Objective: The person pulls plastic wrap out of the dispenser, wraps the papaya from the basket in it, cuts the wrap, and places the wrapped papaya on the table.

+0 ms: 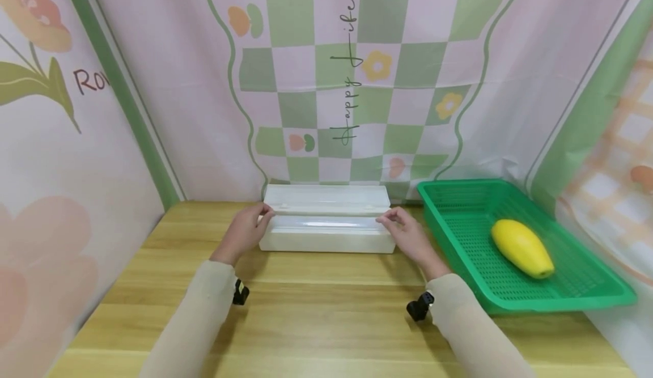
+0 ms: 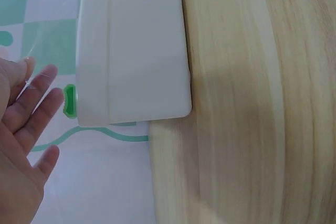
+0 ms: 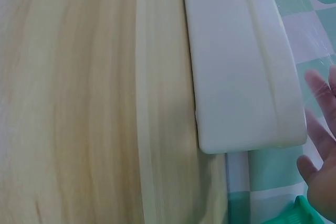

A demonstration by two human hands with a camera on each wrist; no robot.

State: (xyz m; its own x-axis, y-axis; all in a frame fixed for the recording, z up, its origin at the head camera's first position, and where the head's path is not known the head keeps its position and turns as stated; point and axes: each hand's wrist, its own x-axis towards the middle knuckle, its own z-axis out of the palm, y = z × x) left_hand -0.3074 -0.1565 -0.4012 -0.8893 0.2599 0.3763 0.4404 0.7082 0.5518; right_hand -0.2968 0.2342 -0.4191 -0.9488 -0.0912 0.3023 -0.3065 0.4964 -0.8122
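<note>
Overhead, from the head camera, a long white plastic-wrap dispenser box [image 1: 326,225] is lying across the far middle of the wooden tabletop [image 1: 326,310], its lid standing open toward the patterned backdrop [image 1: 357,72]. The left hand [image 1: 244,233] is resting at the box's left end and the right hand [image 1: 408,233] at its right end, fingers of both lying loosely along the upper edge near a glossy clear strip; whether they are pinching anything cannot be told from here. Just to the right, a green perforated basket [image 1: 581,296] is sitting on the tabletop, carrying a yellow oblong fruit [image 1: 522,249].

Next, the left wrist camera is showing the dispenser box [image 2: 134,51] lying on the tabletop [image 2: 247,103], and the left hand [image 2: 23,129] is hovering just beside the box end with fingers [image 2: 42,85] straight and spread apart, gripping nothing.

Lastly, the right wrist camera is showing the other end of the box [image 3: 241,61] on the tabletop [image 3: 94,103]. The right hand [image 3: 321,177] is showing only partly at the frame edge, its fingers [image 3: 315,81] extended and apart, just off the box, with a corner of the green basket [image 3: 289,214] below.
</note>
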